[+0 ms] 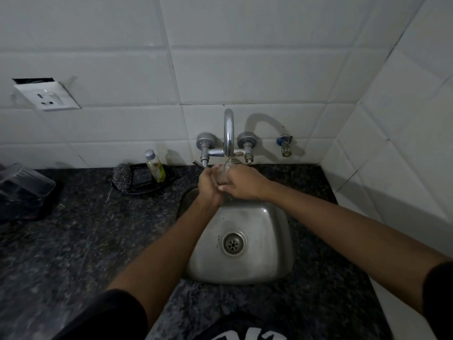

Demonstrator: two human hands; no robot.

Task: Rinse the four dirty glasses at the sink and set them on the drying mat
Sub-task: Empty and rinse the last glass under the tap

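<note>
Both hands are up at the tap [228,133], meeting right under its spout over the back edge of the sink [267,256]. A clear glass [226,171] sits between them, tilted, its rim up close below the spout. The right hand [241,184] has its fingers curled round the glass from the right side, gripping it. The left hand [208,184] presses in from the other side, fingers wrapped against the glass and against the right hand's knuckles. Whether water is running is hard to make out in this dim light.

Below the tap, the steel sink shows its drain [233,242] plainly in the middle of the basin. Left of the tap, on the dark speckled surface [81,229], a black dish [144,188] holds a scrub pad [123,176] and a small bottle [155,165] of yellowish liquid. Far to the left of the tap, at the frame's edge, lies a clear plastic container [23,184]. Up on the white tiled wall, well left of the tap, a socket plate [47,95] hangs loose.
</note>
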